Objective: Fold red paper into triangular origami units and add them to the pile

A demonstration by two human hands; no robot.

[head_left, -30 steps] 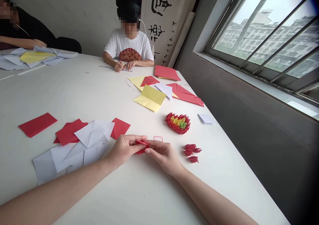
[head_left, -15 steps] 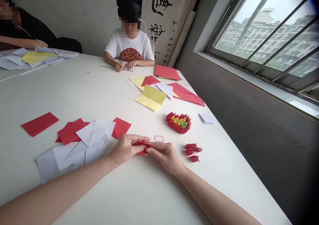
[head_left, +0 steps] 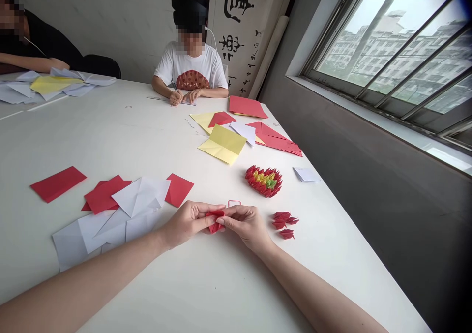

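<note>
A small piece of folded red paper (head_left: 215,226) is pinched between both my hands, just above the white table. My left hand (head_left: 190,221) grips its left side, with the thumb across the front and fingers behind. From the right, my right hand (head_left: 245,225) pinches its upper right edge between thumb and forefinger. The fingers cover part of the paper. To the right of my right hand lie several small folded red paper pieces (head_left: 283,220). Beyond them sits a cluster of red, yellow and green folded pieces (head_left: 263,180).
White sheets (head_left: 140,197) and red sheets (head_left: 106,194) overlap to the left of my hands. Farther back are yellow paper (head_left: 223,145) and red paper stacks (head_left: 248,107). A person (head_left: 190,70) writes at the far edge; another sits far left. The table's right edge runs diagonally beside a wall.
The red paper has turned so that more of its front face shows. My right hand has lifted slightly, its fingers bending more at the paper's upper edge.
</note>
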